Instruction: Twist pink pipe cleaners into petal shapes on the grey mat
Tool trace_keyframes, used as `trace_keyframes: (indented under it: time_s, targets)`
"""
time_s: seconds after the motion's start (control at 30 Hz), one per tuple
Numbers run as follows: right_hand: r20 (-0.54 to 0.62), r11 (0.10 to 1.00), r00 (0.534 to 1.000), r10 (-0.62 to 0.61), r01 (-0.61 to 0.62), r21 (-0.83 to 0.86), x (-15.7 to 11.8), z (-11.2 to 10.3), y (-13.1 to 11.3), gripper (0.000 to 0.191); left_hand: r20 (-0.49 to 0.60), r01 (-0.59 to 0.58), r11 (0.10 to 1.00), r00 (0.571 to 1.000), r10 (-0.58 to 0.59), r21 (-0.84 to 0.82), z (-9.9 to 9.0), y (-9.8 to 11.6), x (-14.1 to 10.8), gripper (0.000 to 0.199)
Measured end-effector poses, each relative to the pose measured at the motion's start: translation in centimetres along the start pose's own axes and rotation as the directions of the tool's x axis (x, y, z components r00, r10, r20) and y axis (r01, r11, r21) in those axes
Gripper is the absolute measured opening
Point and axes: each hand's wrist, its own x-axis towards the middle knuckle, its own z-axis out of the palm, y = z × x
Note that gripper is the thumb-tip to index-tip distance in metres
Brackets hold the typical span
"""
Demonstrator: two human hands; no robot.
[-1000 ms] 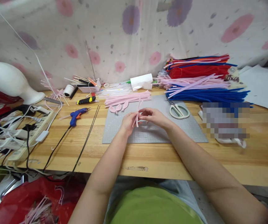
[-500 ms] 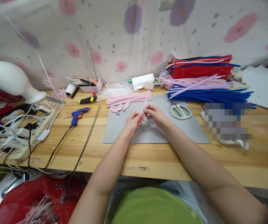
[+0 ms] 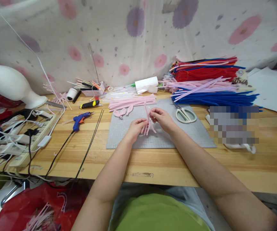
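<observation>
Both of my hands meet over the grey cutting mat [image 3: 121,138]. Between them are several pink fuzzy stems [image 3: 147,112], with ends sticking up and others hanging down over the mat. My left hand [image 3: 138,126] pinches the stems from the left. On the right side, my right hand [image 3: 158,117] has its fingertips closed on the same stems. Pink looped petal shapes [image 3: 122,112] lie at the mat's upper left, beside a pile of pink stems [image 3: 132,102]. Scissors [image 3: 186,115] with pale green handles rest at the mat's upper right.
A blue glue gun [image 3: 79,122], a yellow-black cutter [image 3: 89,104] and thin dark rods [image 3: 90,144] lie left of the mat. Farther left are a power strip [image 3: 27,154] and a white foam head [image 3: 8,83]. Blue stems [image 3: 213,100] lie at the back right.
The pink stems between my hands now show more, with several ends hanging below my fingers. My left hand has shifted slightly and its fingers point more to the right.
</observation>
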Motion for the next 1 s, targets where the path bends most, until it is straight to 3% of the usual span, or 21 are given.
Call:
trace_keyframes:
  time_s: [0.17,0.33,0.53,0.6,0.77,0.9,1.0]
  targets:
    - [0.093,0.997,0.995,-0.026,0.033,-0.076,-0.20,-0.01,-0.21,0.024,-0.036,-0.063,0.997,0.997,0.064,0.034,-0.10,-0.20,0.15,0.021]
    - [0.028,0.995,0.999,-0.025,0.027,-0.098,-0.15,-0.19,0.10,0.025,-0.054,-0.085,0.996,0.995,0.086,0.019,-0.21,-0.36,0.34,0.027]
    - [0.076,0.994,0.997,0.011,-0.002,-0.110,-0.29,-0.28,0.32,0.023,-0.131,-0.169,0.986,0.978,0.165,-0.016,-0.19,-0.01,0.31,0.029]
    - [0.078,0.993,0.997,-0.013,0.022,-0.115,-0.33,-0.15,0.33,0.020,-0.155,-0.171,0.985,0.974,0.165,-0.025,-0.16,0.16,0.28,0.029]
    - [-0.050,0.997,0.997,-0.060,0.057,-0.060,-0.25,-0.10,0.23,0.017,-0.121,-0.144,0.990,0.983,0.141,-0.013,0.01,0.22,0.14,0.027]
    - [0.023,0.995,0.998,-0.066,0.067,-0.069,-0.32,-0.35,0.18,0.020,-0.102,-0.125,0.992,0.987,0.125,0.011,0.02,0.02,0.15,0.027]
    - [0.014,0.995,0.997,-0.073,0.074,-0.070,-0.33,-0.35,0.20,0.019,-0.092,-0.112,0.994,0.989,0.112,0.007,-0.02,-0.02,0.19,0.026]
